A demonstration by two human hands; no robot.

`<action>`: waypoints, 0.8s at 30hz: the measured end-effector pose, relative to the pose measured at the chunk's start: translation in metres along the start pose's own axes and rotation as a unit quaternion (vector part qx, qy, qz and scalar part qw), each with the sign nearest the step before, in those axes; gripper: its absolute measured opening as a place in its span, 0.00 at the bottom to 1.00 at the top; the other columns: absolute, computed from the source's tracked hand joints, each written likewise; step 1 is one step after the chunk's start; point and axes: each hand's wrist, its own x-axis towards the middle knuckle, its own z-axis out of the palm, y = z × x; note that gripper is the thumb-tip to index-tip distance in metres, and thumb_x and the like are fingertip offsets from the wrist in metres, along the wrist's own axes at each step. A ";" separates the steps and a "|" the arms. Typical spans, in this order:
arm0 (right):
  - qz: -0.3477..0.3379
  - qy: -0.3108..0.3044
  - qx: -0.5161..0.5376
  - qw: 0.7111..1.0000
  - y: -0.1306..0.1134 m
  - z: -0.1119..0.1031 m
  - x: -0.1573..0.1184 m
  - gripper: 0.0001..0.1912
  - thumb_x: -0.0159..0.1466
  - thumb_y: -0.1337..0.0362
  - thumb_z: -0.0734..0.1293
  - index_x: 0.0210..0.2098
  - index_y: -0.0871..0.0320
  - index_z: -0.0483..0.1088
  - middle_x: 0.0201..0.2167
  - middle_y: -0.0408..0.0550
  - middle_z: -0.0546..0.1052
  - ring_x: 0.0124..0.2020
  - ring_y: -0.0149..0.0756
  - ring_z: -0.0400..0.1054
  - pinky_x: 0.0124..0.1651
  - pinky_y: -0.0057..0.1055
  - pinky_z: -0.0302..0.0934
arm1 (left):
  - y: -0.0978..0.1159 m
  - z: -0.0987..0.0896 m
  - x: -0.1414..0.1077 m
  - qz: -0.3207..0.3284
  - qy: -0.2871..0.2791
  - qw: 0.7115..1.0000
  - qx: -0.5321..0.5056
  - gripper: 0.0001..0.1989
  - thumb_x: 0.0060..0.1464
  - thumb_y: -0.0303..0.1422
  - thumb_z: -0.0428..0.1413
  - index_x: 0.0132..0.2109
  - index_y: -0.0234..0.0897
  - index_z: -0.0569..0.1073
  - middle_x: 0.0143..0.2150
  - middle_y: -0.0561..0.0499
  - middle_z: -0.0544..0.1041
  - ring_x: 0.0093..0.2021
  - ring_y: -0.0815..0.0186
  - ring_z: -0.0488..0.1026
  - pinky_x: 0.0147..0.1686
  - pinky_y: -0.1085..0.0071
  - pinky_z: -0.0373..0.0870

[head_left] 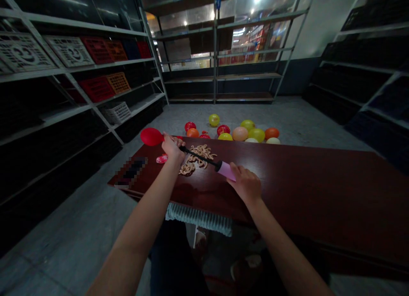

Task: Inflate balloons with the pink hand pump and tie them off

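My left hand [173, 146] is closed around the nozzle end of a hand pump, where the neck of a partly filled red balloon [151, 136] meets it. The balloon points out to the left. From that hand the pump's thin black rod [201, 158] slants down to the right into its pink barrel [227, 171]. My right hand [247, 183] is wrapped round the barrel's far end. Under the rod, a loose pile of beige, curled, uninflated balloons [188, 168] lies on the table. A red-and-white patterned piece [162, 159] sits beside my left hand.
The dark red table [297, 181] spans the front. A blurred dark object [132, 170] lies at its left end. Several inflated balloons, including a yellow one [214, 120] and an orange one [272, 133], rest beyond the far edge. Shelves with crates [70, 51] stand around.
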 end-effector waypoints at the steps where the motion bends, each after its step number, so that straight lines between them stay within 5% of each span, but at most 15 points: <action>1: 0.006 0.001 -0.005 1.000 0.000 0.000 0.000 0.24 0.64 0.56 0.71 0.58 0.54 0.70 0.37 0.48 0.78 0.33 0.37 0.68 0.34 0.33 0.47 | -0.005 0.001 -0.005 0.003 0.005 1.000 -0.005 0.29 0.67 0.51 0.51 0.24 0.40 0.52 0.15 0.61 0.50 0.14 0.75 0.49 0.16 0.74 0.50; 5: 0.018 0.000 -0.008 1.000 0.001 -0.001 0.000 0.26 0.63 0.56 0.73 0.59 0.53 0.70 0.38 0.48 0.78 0.34 0.37 0.67 0.34 0.33 0.46 | -0.035 0.009 -0.034 -0.019 -0.007 1.000 -0.021 0.26 0.71 0.41 0.48 0.24 0.39 0.53 0.14 0.60 0.50 0.13 0.75 0.48 0.15 0.75 0.50; 13: 0.046 -0.005 -0.009 0.999 0.002 -0.002 0.000 0.27 0.63 0.56 0.73 0.59 0.54 0.69 0.40 0.49 0.78 0.35 0.38 0.67 0.35 0.33 0.47 | -0.097 0.021 -0.086 -0.064 -0.022 0.998 -0.007 0.28 0.69 0.46 0.49 0.22 0.39 0.53 0.12 0.60 0.51 0.10 0.75 0.49 0.13 0.75 0.50; 22: -0.009 -0.019 -0.003 1.000 -0.002 0.004 0.000 0.27 0.65 0.56 0.71 0.62 0.51 0.67 0.40 0.47 0.77 0.37 0.39 0.68 0.37 0.34 0.49 | -0.085 0.001 -0.072 -0.091 0.050 0.994 0.016 0.26 0.70 0.44 0.48 0.24 0.40 0.53 0.13 0.61 0.52 0.11 0.75 0.51 0.14 0.76 0.53; 24: -0.032 -0.028 -0.002 0.999 -0.005 0.004 0.001 0.28 0.66 0.57 0.70 0.63 0.51 0.66 0.41 0.48 0.78 0.38 0.39 0.69 0.37 0.33 0.50 | -0.077 -0.005 -0.068 -0.094 0.030 0.995 0.010 0.26 0.71 0.43 0.46 0.24 0.40 0.53 0.13 0.61 0.52 0.11 0.74 0.51 0.14 0.76 0.52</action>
